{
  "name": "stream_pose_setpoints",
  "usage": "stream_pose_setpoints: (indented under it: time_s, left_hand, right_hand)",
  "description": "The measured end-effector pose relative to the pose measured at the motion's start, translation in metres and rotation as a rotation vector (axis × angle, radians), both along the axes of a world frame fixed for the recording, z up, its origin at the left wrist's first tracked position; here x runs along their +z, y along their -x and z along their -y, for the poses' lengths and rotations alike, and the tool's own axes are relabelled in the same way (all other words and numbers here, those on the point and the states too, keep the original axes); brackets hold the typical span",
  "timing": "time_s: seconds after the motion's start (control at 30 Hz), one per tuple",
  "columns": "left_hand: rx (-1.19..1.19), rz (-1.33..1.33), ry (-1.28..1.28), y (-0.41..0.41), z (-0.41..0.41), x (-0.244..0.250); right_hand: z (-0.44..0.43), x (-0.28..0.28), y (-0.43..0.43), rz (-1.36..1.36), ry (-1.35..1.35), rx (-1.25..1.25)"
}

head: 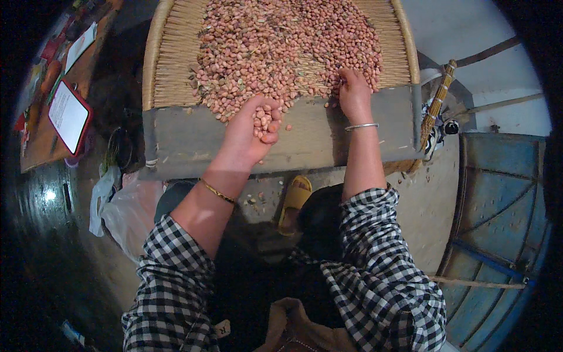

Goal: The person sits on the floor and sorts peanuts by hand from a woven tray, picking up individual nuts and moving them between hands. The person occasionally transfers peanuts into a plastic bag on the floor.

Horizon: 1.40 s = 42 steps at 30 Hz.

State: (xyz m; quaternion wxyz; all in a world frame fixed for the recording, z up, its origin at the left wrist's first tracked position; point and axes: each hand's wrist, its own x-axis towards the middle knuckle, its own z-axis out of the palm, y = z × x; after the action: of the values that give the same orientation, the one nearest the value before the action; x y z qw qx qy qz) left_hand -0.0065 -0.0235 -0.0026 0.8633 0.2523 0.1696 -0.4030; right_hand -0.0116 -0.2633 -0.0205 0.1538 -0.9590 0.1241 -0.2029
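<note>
A woven winnowing basket (176, 66) lies before me, with a wide layer of shelled pink peanuts (264, 48) spread over it. Bits of dark chaff are mixed among the nuts. My left hand (253, 132) is turned palm up with its fingers curled around a small heap of peanuts (264, 118), above the basket's smooth front lip (303, 141). To the right, my right hand (355, 94) reaches down at the edge of the nuts, fingertips among them. Those fingertips are partly hidden, so whether they pinch a nut is unclear.
On the left, a tablet or phone in a red case (69, 118) rests on a wooden table (48, 152). A plastic bag (132, 211) sits on the floor below. A tied straw broom (440, 101) leans at right, near a blue metal gate (497, 193). A yellow slipper (295, 198) shows beneath the basket.
</note>
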Motion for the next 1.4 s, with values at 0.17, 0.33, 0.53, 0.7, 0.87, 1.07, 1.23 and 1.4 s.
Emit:
stream_pose_setpoints:
  time_s: [0.17,0.33,0.53,0.7,0.87,1.07,1.23,1.4]
  left_hand:
    - [-0.022,0.015,0.009,-0.002,-0.005,-0.009]
    - [-0.007,0.005,-0.011,-0.003,-0.003,-0.007]
    - [-0.001,0.007,-0.007,-0.002,0.001,-0.005]
    - [0.021,0.004,-0.026,-0.004,0.001,-0.006]
    - [0.07,0.029,0.01,-0.011,-0.008,0.001]
    - [0.092,0.019,0.034,-0.017,-0.013,0.004]
    - [0.061,0.016,0.026,-0.015,-0.01,0.001]
    - [0.065,0.042,-0.003,-0.014,-0.011,0.002]
  right_hand:
    - [-0.023,-0.003,0.006,-0.11,-0.052,0.237]
    - [-0.009,0.027,0.023,-0.087,-0.549,0.079]
    - [-0.02,0.011,0.014,-0.05,-0.181,0.223]
    - [-0.048,-0.005,0.005,-0.291,0.113,0.167]
    - [-0.017,0.015,0.013,-0.26,-0.614,0.137]
    - [0.008,0.031,0.036,-0.065,-1.504,0.186]
    - [-0.016,-0.005,0.035,-0.316,-0.458,0.26]
    - [-0.051,-0.001,0.031,-0.391,-0.126,0.215]
